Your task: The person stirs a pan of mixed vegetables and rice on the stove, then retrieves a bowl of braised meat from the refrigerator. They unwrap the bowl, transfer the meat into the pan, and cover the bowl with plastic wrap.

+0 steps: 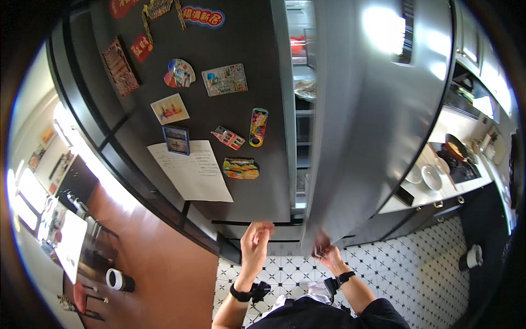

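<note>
In front of me a large refrigerator stands partly open. Its right door (356, 120), silvery and blurred near the bottom, is swung out. Inside the gap shows a shelf with a covered dish (306, 89). My right hand (329, 256) is at the lower edge of that door, its fingers bent around the edge; a brownish smear just above looks like its reflection. My left hand (256, 241) hovers just below the dark left door (257, 197), fingers loosely curled, with nothing visible in them. Both wrists wear black straps.
Magnets, such as a skateboard-shaped one (258, 127), and a paper sheet (200, 178) cover the left door. At right a counter carries white bowls (431, 178) and a pan (455, 147) on a stove. Patterned tiles (394, 274) meet a brown floor (159, 263) at left.
</note>
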Demonstrator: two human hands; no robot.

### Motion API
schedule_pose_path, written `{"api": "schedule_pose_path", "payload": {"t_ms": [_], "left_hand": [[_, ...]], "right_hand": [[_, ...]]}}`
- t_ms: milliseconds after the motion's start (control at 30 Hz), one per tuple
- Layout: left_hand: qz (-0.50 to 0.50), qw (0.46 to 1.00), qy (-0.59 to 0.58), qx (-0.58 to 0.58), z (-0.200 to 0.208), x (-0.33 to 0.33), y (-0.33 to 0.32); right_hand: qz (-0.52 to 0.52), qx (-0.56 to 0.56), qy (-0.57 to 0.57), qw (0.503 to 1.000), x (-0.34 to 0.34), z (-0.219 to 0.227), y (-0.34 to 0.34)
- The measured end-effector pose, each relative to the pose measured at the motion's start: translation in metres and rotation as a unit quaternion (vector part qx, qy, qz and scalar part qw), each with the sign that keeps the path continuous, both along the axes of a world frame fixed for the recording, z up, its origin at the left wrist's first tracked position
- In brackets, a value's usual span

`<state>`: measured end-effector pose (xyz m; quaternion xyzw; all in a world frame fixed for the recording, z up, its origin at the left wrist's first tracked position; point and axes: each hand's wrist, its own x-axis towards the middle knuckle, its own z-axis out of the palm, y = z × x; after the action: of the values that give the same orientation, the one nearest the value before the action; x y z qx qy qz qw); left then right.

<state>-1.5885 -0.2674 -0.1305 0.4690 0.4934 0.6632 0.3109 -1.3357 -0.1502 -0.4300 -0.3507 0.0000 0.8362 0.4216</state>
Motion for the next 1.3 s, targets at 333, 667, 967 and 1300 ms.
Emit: {"api": "schedule_pose_path", "payload": {"t_ms": [333,667,967,1300], "left_hand": [[-0.244,0.955,-0.169,0.011,0.013,0.054,0.128],[-0.118,0.949,-0.28,0.085,0.127,0.115,0.324],[-0.116,0.901,-0.411,-0.075,0.167,0.093,0.446],[-0.084,0.909,-0.375,-0.158,0.178,0.102,0.477]], "right_hand": [[0.093,0.294,-0.626,0.716,0.206,0.058,-0.135],[-0.097,0.174,-0.826,0.528,0.349,0.089,-0.16],[-0.113,0.125,-0.842,0.513,0.423,0.097,-0.123],[-0.103,0.123,-0.843,0.514,0.468,0.097,-0.094]]}}
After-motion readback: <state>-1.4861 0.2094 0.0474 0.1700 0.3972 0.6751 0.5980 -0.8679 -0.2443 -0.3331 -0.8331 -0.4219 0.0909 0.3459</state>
